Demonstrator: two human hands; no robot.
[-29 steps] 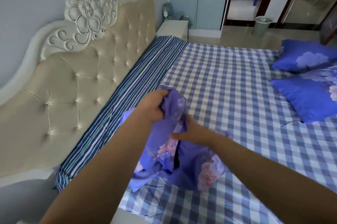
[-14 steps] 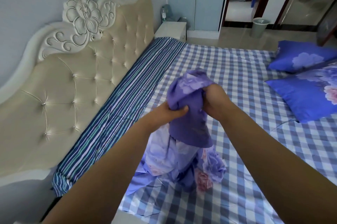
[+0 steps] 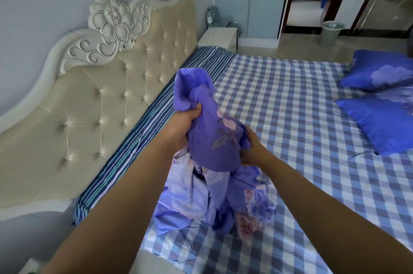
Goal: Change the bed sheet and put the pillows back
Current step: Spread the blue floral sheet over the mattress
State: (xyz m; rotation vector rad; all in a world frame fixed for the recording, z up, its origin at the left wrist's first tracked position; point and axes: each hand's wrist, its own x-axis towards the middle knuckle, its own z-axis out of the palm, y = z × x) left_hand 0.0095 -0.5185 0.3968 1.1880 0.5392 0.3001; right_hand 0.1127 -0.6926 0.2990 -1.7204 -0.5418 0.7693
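Note:
A bunched purple floral sheet (image 3: 212, 139) hangs above the bed, its lower folds piled on the blue-and-white checked sheet (image 3: 290, 122) that covers the mattress. My left hand (image 3: 183, 124) grips the bundle near its top. My right hand (image 3: 250, 151) grips it lower down on the right side. Two blue floral pillows (image 3: 384, 124) lie at the right edge of the bed. A striped blue sheet (image 3: 143, 139) shows along the headboard side.
The cream tufted headboard (image 3: 100, 106) with a carved flower runs along the left. A white nightstand (image 3: 219, 37) with a bottle stands beyond the bed. A grey bin (image 3: 330, 32) sits on the floor near an open doorway.
Both hands have worked along the purple sheet: the left hand moved up to the top of the bundle, and the right hand dropped lower on its right side.

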